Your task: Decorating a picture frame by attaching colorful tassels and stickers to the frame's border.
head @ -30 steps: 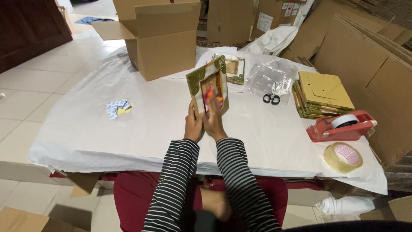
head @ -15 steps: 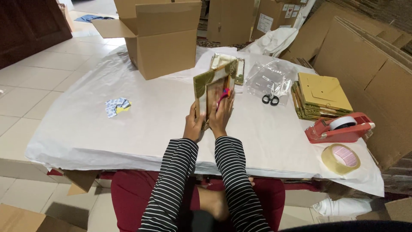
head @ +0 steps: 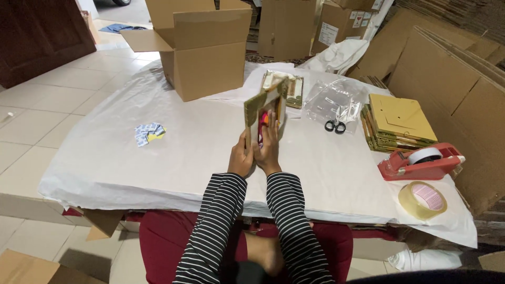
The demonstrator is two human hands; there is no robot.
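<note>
Both my hands hold a small gold and green gift box (head: pixel 262 110) upright above the white-covered table (head: pixel 158 158). My left hand (head: pixel 241 159) grips its lower left side. My right hand (head: pixel 269 147) presses against its open window side, fingers spread over something pink and orange inside. My sleeves are black and white striped.
An open cardboard box (head: pixel 205 50) stands at the back. A similar gift box (head: pixel 291 89), clear plastic bags (head: pixel 336 100) and scissors (head: pixel 334 126) lie behind. At the right are a stack of flat gold boxes (head: pixel 400 121), a red tape dispenser (head: pixel 421 162) and a tape roll (head: pixel 422 200). A small packet (head: pixel 149 133) lies left.
I have turned the gift box more edge-on and brought it slightly nearer. My right hand has shifted onto its window side.
</note>
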